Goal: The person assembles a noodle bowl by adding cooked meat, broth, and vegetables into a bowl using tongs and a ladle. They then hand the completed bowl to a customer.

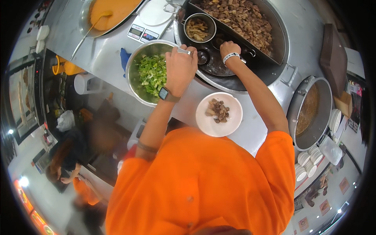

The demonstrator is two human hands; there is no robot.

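My left hand (182,69) is closed round a shiny metal handle (185,51) beside the far rim of a steel bowl of chopped green onion (152,76). A small round metal ladle cup (203,57) shows just right of those fingers; whether it joins that handle is unclear. Over the dark liquid of the big round pot (219,80), my right hand (230,50) is closed, and a light handle end (243,60) shows by its wrist. What it grips is mostly hidden. Close to my body stands a white bowl (203,123) with chopped meat (218,110).
Diced meat (241,19) fills the pot's divided-off far section. A strainer basket (200,28) with strips hangs at the pot's left. A kitchen scale (147,29) and a pan of orange sauce (113,13) stand far left, another deep pot (313,113) right. Other people work at lower left.
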